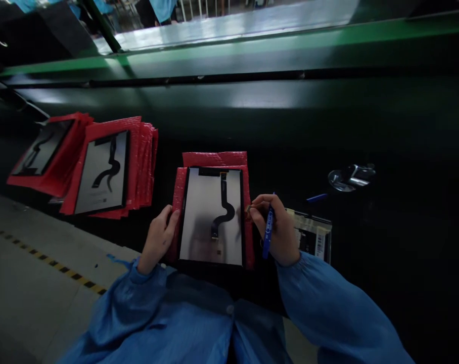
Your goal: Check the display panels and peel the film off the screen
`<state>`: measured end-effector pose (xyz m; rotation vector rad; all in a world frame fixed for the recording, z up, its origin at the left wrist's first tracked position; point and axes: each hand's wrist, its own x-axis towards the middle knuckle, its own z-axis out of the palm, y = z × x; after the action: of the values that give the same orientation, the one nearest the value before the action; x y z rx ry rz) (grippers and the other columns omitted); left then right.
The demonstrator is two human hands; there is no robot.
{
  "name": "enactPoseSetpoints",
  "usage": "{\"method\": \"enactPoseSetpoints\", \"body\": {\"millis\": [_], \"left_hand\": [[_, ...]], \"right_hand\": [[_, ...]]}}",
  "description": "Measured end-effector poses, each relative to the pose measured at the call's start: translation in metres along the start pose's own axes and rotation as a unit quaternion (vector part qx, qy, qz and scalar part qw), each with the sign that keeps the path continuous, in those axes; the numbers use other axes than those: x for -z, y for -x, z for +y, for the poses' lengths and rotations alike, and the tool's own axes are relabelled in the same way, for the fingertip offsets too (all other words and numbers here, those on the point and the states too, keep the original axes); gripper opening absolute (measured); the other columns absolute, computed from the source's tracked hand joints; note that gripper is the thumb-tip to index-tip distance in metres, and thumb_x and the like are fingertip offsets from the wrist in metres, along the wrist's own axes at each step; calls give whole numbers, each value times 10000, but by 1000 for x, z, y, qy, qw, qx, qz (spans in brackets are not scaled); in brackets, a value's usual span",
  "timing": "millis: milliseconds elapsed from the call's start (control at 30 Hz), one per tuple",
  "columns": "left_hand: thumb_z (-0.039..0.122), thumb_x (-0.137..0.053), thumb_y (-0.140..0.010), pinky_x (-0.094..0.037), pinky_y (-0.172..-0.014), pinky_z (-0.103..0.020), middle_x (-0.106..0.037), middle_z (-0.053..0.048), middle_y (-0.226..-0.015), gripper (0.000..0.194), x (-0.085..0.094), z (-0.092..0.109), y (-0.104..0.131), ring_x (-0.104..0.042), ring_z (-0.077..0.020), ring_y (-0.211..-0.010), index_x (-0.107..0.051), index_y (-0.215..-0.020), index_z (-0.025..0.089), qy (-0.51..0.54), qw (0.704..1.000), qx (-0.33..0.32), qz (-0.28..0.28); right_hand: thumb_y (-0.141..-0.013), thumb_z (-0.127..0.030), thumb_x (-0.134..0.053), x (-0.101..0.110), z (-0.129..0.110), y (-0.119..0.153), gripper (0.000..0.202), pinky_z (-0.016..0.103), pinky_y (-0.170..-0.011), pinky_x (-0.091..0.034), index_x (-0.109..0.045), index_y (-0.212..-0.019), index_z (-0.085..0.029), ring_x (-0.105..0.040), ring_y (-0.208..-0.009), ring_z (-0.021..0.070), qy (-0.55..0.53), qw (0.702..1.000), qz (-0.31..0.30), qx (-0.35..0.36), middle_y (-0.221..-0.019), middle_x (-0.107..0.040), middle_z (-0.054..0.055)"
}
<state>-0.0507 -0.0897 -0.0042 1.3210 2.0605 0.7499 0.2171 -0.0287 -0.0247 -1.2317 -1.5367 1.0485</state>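
In front of me a tablet display panel (202, 212) lies with its silvery back up, a black curved flex cable (225, 205) on it. Red bubble-wrap pouches (214, 158) are under the panel. My left hand (161, 237) grips the left edge of the pouches, thumb beside the panel. My right hand (277, 227) is closed at the right edge, a blue pen-shaped tool (268, 231) held in its fingers. Thumb and index finger also pinch a small tan piece (248, 209), too small to name.
To the left are two stacks of red pouches (148, 167), each topped by a display panel (100, 172). Right of my hand lies a part with a barcode label (320, 241). Beyond it are a blue stick (316, 197) and a clear plastic item (351, 177). A green-edged ledge (252, 40) runs behind.
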Motion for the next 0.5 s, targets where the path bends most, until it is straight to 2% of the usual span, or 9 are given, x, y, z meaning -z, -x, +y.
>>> {"method": "enactPoseSetpoints", "body": {"millis": [67,133,167,233,300,333,400,467,500], "left_hand": [[547,-570,-890,-500,-871,-320,-703,-58,-1016,327,-1,-1,0,-652,-239,-1016,-621,-934,226,136,986,96,10],[592,-627,-863,-500,-975,-350,-690,-76,-1202,443,-5,2,-2,-621,-260,-1176,-628,-1108,223,237,959,152,-15],[594,-655,-851,-497,-1000,-365,-681,-82,-1238,502,-7,5,-4,-610,-271,-1207,-612,-1176,213,265,953,140,-44],[550,-717,-822,-493,-1026,-381,-682,-96,-1247,581,-9,16,-9,-603,-290,-1220,-584,-1246,176,283,951,59,-112],[442,-771,-781,-518,-991,-368,-706,-90,-1196,557,-3,32,-16,-639,-288,-1155,-596,-1223,152,287,949,5,-132],[395,-772,-775,-549,-926,-353,-729,-77,-1120,493,5,41,-20,-676,-273,-1067,-617,-1174,150,290,948,4,-128],[333,-754,-783,-579,-706,-298,-748,-42,-895,326,32,61,-25,-710,-223,-809,-653,-1036,154,288,952,36,-101],[281,-768,-769,-505,-489,-236,-710,-9,-698,225,72,80,-31,-647,-169,-571,-660,-920,154,278,958,53,-44],[220,-785,-749,-488,-452,-227,-709,-9,-680,226,95,88,-34,-626,-157,-528,-667,-926,143,274,960,55,-19]], "right_hand": [[-901,-331,-572,0,0,0,132,276,-668,-503,-548,-982,-229,-658,-687,154,9,1000,-2,-5,-796,-687,7],[-896,-345,-574,1,0,-1,145,282,-654,-505,-552,-977,-227,-654,-664,156,17,1000,-2,-7,-788,-688,10],[-889,-350,-577,1,0,-1,150,284,-646,-507,-556,-971,-226,-653,-656,158,20,1000,1,-4,-782,-687,11],[-873,-357,-588,2,-1,-2,159,285,-636,-509,-565,-958,-225,-655,-652,162,25,1000,12,4,-768,-685,10],[-864,-362,-597,2,-2,-3,162,285,-637,-513,-573,-946,-225,-662,-663,167,25,999,21,10,-761,-682,11],[-863,-367,-601,3,-2,-3,166,285,-640,-516,-576,-943,-224,-665,-673,170,24,999,26,13,-765,-682,13],[-867,-378,-611,4,-3,-4,176,285,-638,-517,-576,-940,-222,-667,-679,174,21,999,32,15,-767,-681,16],[-870,-389,-623,5,-3,-4,190,281,-623,-515,-573,-942,-221,-662,-663,172,14,999,33,17,-759,-677,13],[-871,-393,-628,5,-2,-4,195,279,-619,-515,-572,-945,-222,-661,-657,170,10,999,30,16,-758,-678,11]]}}
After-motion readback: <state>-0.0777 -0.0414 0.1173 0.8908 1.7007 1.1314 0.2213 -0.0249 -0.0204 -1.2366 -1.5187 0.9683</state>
